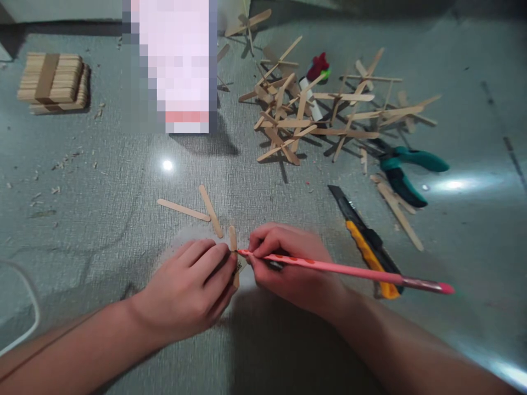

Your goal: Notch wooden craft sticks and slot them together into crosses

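My left hand (191, 282) is closed on a wooden popsicle stick (233, 237), pressing it down; most of the stick is under my fingers. A small see-through piece with dark marks (240, 267) shows by my fingertips, too covered to name. Between the fingers of my right hand (288, 263) is a pink pencil (349, 269), its tip touching the stick beside my left fingers. Two loose popsicle sticks, one lying flat (181, 209) and one slanted (211, 211), rest just beyond my hands.
A banded stack of popsicle sticks (51, 79) is at the far left. Crossed stick assemblies (284, 123) crowd the back right. Teal-handled pliers (420, 158) and a yellow-black box cutter (373, 247) lie right of my hands. A pixelated object (181, 60) stands at the back. A white cable (33, 296) curves at left.
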Demonstrator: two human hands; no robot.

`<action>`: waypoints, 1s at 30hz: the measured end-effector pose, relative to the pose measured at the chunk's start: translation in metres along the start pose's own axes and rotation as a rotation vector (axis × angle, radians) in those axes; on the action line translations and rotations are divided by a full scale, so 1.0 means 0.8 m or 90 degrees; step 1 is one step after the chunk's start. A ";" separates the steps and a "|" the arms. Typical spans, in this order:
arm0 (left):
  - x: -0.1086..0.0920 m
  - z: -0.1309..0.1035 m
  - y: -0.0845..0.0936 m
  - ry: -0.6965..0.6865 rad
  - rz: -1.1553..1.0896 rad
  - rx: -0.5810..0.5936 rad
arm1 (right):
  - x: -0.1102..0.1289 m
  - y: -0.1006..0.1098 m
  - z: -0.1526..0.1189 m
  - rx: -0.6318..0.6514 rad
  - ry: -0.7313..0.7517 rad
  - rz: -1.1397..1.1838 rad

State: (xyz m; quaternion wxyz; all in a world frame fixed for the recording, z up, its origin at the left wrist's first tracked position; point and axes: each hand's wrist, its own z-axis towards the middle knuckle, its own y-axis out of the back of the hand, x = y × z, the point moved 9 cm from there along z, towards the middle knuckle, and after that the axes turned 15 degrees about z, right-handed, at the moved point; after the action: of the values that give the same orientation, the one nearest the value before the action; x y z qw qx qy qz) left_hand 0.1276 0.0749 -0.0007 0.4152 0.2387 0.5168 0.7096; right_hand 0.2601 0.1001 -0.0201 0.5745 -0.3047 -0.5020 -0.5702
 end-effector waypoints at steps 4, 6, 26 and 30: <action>0.000 0.001 -0.001 0.006 -0.002 0.002 | -0.002 0.009 -0.001 -0.033 0.000 -0.008; 0.001 0.001 -0.001 0.007 -0.001 0.003 | -0.001 0.009 -0.001 -0.035 0.006 -0.011; 0.001 0.002 0.000 0.009 -0.011 0.007 | 0.002 -0.001 0.001 0.002 0.010 -0.006; 0.002 0.001 -0.001 0.008 -0.015 0.012 | 0.001 -0.002 0.000 0.004 0.009 -0.013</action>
State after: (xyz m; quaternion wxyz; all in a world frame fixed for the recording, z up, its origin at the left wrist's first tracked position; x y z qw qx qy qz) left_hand 0.1281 0.0766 -0.0012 0.4179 0.2323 0.5286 0.7014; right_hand 0.2585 0.0996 -0.0195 0.5731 -0.2938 -0.5031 -0.5762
